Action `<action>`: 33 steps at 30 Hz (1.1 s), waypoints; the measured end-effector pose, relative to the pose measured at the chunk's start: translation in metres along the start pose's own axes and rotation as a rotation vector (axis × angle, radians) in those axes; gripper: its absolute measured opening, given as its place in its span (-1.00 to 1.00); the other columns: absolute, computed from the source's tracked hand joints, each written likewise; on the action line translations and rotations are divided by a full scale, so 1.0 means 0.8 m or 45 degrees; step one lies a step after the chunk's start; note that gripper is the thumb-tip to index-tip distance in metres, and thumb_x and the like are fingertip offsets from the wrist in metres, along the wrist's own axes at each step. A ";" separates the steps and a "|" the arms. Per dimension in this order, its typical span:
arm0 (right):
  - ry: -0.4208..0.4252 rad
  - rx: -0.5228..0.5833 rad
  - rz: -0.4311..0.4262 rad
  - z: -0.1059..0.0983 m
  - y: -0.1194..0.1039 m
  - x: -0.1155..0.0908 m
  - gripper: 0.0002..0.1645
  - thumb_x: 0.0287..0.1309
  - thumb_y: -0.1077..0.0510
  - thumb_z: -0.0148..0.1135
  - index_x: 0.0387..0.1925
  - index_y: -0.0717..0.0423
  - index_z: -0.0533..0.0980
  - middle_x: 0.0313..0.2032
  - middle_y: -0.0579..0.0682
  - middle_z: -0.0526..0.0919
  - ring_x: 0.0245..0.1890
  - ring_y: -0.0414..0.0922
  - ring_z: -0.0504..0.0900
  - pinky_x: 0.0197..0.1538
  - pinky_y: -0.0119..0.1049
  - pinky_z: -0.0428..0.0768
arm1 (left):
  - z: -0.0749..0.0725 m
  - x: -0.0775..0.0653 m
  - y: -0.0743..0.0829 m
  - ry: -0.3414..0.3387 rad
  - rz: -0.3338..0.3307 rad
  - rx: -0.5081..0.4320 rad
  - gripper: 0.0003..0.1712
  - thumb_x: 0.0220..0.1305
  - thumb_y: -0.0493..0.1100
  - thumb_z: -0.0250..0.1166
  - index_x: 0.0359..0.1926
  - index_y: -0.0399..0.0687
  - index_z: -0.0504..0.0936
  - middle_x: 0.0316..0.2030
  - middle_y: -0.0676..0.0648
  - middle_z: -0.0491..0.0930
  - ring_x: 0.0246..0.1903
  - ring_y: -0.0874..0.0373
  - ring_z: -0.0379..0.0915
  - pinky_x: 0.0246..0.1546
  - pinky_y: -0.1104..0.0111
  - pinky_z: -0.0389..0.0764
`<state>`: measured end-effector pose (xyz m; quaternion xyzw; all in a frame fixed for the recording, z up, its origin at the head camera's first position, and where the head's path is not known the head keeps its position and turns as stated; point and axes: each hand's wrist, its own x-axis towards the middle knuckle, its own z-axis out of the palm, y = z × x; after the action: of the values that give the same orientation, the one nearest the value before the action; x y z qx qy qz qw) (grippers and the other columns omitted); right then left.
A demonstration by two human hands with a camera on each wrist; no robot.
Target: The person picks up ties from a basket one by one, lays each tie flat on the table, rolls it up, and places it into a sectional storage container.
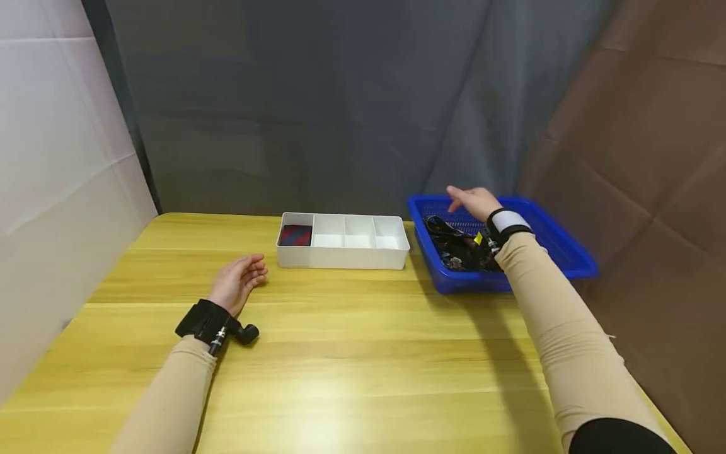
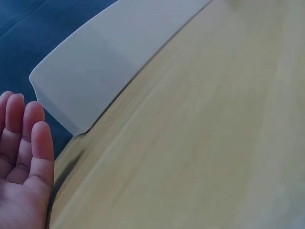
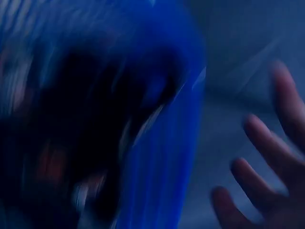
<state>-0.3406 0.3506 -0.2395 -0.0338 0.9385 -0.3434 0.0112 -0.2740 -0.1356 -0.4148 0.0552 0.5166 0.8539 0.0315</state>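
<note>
My right hand (image 1: 476, 202) hovers over the blue plastic basket (image 1: 567, 252), its fingers spread apart in the right wrist view and holding nothing. Below it in the basket lies a heap of dark items (image 1: 462, 249), blurred up close, so their kind cannot be made out. On the table, left of the white divided box (image 1: 357, 257), rests my left hand (image 1: 238, 280) with relaxed fingers and nothing in it. A folded dark red and navy striped cloth (image 1: 297, 235) fills the box's leftmost compartment. The other compartments look bare white.
The light wooden table (image 1: 329, 353) spreads in front of both arms. A grey curtain (image 1: 312, 126) hangs behind it, with a white sheet (image 1: 62, 157) at left and a brown one (image 1: 652, 157) close beside the basket at right.
</note>
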 end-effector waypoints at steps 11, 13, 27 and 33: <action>-0.378 -0.465 0.103 0.014 0.045 0.023 0.00 0.34 -0.43 -0.35 0.03 0.37 0.58 0.29 0.41 0.26 0.32 0.30 0.20 0.32 0.10 0.18 | 0.028 0.015 -0.023 0.020 -0.023 0.061 -0.68 0.54 -0.14 -0.08 -0.02 -0.25 0.53 -0.32 -0.01 0.57 -0.26 0.17 0.54 -0.17 0.41 0.54; -0.373 -0.457 0.108 0.011 0.047 0.018 0.05 0.36 -0.43 -0.45 0.15 0.44 0.46 0.30 0.43 0.23 0.33 0.32 0.16 0.34 0.11 0.12 | 0.031 0.015 -0.026 0.027 -0.042 0.053 -0.69 0.55 -0.16 -0.09 -0.03 -0.24 0.54 -0.34 -0.01 0.57 -0.28 0.17 0.53 -0.18 0.41 0.54; -0.131 0.736 -0.107 -0.048 -0.017 -0.047 0.18 0.19 -0.54 -0.77 0.47 0.26 0.01 0.52 0.04 -0.33 0.46 0.12 -0.44 0.38 0.14 -0.38 | 0.028 0.016 -0.021 0.003 -0.018 0.053 -0.65 0.57 -0.14 -0.14 0.02 -0.29 0.48 -0.34 0.00 0.55 -0.26 0.18 0.51 -0.14 0.43 0.51; -0.074 0.944 -0.523 -0.008 -0.067 -0.097 0.06 0.26 -0.52 -0.62 0.35 0.07 0.36 0.50 0.08 -0.09 0.47 0.07 -0.16 0.36 0.17 -0.35 | 0.024 0.016 -0.016 0.012 -0.014 0.090 -0.61 0.56 -0.14 -0.12 0.09 -0.38 0.44 -0.33 0.00 0.55 -0.26 0.18 0.51 -0.15 0.42 0.51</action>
<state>-0.2602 0.3195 -0.1998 -0.2235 0.7246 -0.6516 -0.0197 -0.2840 -0.1115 -0.4162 0.0493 0.5467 0.8353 0.0319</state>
